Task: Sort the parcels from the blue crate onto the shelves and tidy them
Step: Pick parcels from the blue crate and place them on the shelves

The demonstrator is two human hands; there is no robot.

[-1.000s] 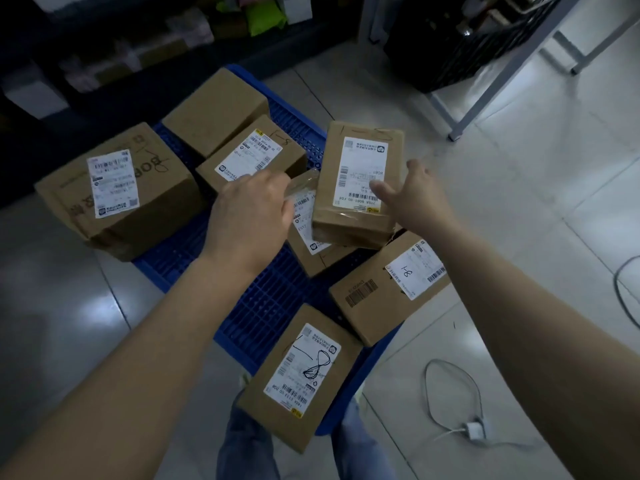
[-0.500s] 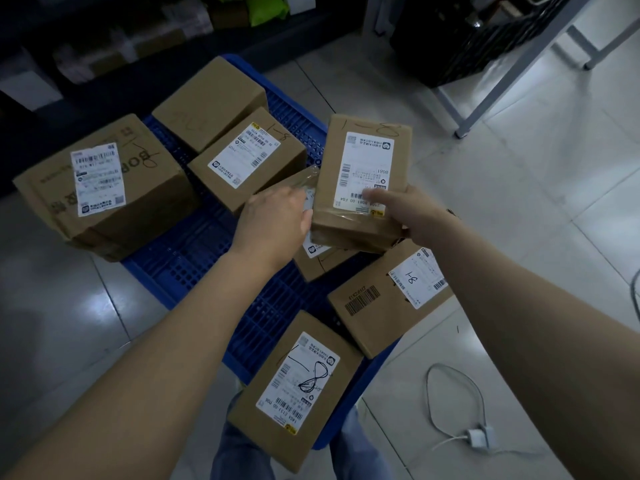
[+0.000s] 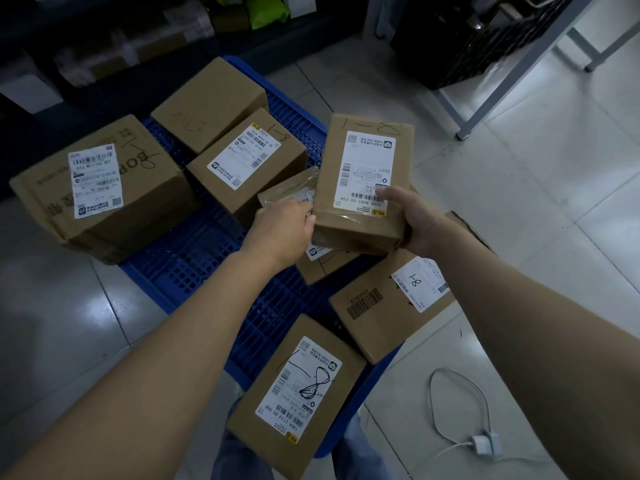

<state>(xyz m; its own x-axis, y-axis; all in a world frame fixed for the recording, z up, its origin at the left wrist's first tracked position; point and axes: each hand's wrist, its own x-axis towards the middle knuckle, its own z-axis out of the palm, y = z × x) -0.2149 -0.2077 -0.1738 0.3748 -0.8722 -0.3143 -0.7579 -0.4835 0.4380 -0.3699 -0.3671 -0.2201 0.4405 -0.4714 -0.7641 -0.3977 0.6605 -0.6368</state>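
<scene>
Head view: left hand (image 3: pixel 282 230) and right hand (image 3: pixel 415 220) clamped on opposite sides of one labelled parcel (image 3: pixel 363 181), raised above the blue crate (image 3: pixel 207 271); other parcels beneath and around both hands.

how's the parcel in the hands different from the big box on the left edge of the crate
The held parcel is slim and flat; the big box is much bulkier and deeper.
The held parcel is gripped at its near end by the left hand and right hand; the big box sits untouched, overhanging the blue crate.
Shared: both are brown cardboard with a white shipping label and handwritten marks on top.
</scene>
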